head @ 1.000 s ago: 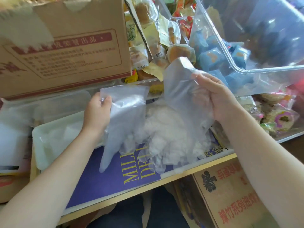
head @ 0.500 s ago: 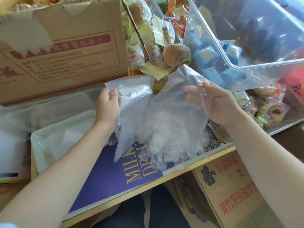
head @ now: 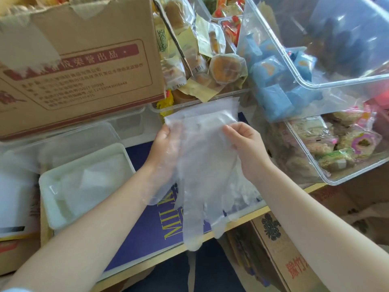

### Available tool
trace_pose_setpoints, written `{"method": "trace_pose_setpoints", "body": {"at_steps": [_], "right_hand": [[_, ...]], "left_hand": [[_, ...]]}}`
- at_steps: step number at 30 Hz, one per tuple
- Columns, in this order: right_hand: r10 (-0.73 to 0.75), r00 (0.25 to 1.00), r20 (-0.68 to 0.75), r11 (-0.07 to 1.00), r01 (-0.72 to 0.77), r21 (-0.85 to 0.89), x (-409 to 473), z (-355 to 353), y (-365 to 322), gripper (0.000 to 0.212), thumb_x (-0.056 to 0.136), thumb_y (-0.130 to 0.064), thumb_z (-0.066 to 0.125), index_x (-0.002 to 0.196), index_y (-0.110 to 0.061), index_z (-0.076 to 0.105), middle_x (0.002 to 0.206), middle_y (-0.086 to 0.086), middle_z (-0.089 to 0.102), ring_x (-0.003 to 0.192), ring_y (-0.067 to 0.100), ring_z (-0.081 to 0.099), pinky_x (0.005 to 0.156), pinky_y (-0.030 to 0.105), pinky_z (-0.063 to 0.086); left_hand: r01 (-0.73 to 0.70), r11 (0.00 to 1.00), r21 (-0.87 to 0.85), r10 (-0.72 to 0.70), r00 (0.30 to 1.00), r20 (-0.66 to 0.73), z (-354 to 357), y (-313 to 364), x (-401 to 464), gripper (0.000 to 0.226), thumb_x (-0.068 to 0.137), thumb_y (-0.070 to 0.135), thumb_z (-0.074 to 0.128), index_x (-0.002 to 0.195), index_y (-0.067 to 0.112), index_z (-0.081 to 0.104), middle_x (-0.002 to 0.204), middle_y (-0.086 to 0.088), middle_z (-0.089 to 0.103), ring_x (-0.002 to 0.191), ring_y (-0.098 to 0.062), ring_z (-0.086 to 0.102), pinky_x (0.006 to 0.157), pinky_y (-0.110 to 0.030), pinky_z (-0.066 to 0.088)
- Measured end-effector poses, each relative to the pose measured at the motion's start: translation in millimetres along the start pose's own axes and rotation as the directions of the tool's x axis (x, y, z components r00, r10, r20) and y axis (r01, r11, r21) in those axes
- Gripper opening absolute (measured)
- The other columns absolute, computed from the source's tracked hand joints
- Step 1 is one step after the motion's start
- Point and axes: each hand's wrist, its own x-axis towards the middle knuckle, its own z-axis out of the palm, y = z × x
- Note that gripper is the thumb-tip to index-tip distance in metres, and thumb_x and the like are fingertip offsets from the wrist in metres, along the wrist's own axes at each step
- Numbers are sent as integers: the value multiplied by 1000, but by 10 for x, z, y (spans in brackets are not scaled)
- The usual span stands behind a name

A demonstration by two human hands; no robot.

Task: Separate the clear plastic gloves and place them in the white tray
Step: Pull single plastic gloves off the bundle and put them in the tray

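Gloves [head: 202, 165] hang between both hands: left hand [head: 166, 148] pinches the cuff's left edge, right hand [head: 246, 148] pinches its right side. Cuff up, fingers pointing down toward the person, long axis near vertical. White tray [head: 48, 199] sits well left.

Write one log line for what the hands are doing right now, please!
left hand: grips clear plastic gloves | right hand: pinches cuff | gloves: hanging fingers-down | white rectangular plastic tray: left of gloves
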Motion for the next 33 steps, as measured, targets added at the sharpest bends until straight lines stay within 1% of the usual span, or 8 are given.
{"method": "trace_pose_setpoints", "body": {"at_steps": [3,7,15,17,19,24,29,33], "right_hand": [[-23,999,37,1000,22,22,28,0,-1,21,71,-36,71,64,-21,58,102,5,51,95,19,45,79,32,36],[-48,996,71,997,44,59,41,-40,-50,19,84,-14,65,68,-14,55,65,-4,58,60,8,50,60,21,38],[-95,983,-156,987,73,-142,22,28,65,6,87,-14,62,87,-9,58,73,-5,55,62,2,48,61,16,41],[-112,981,-156,981,84,-174,-5,54,84,5,87,-12,62,87,-11,57,74,-5,53,65,4,47,63,17,42],[-130,985,-111,971,104,-217,-49,80,109,9,87,-10,62,88,-15,54,75,-6,52,66,5,48,63,18,42],[93,985,148,995,-88,-38,-78,-19,130,41,85,-8,65,119,-22,46,82,0,63,71,9,63,64,22,53],[163,884,438,984,-111,-140,-99,-140,222,1,85,-5,61,85,-5,62,72,-6,65,65,2,60,65,14,48],[52,933,357,980,21,-198,-55,-62,188,20,90,-2,56,73,-11,50,59,-5,50,46,-5,46,48,9,37]], "left_hand": [[54,998,16,-54,998,30,-15,11,-39,26,96,28,49,117,18,61,103,-5,71,93,-22,68,77,-33,55],[52,997,58,-55,998,41,-76,-9,51,27,100,20,39,92,20,65,78,6,70,79,-10,63,79,-25,48],[100,968,230,-136,979,149,-241,-62,43,56,87,63,30,90,19,64,84,-1,69,79,-13,66,74,-30,50],[29,950,310,-93,976,195,-238,-72,9,41,85,55,44,98,22,63,89,4,71,85,-10,66,77,-29,52],[-99,874,476,9,982,188,-248,-91,-14,9,91,28,57,95,22,62,83,10,72,80,-8,67,73,-26,51],[-126,902,412,52,981,185,-356,-126,-81,16,92,8,55,97,18,66,87,10,72,86,-8,68,77,-22,51],[-88,944,317,33,984,174,-481,-139,-143,17,91,6,53,102,13,64,92,5,72,88,-11,67,78,-22,52],[-15,946,324,-46,983,180,-588,-167,-198,26,77,13,69,102,15,63,92,5,74,84,-10,69,72,-21,53]]}}
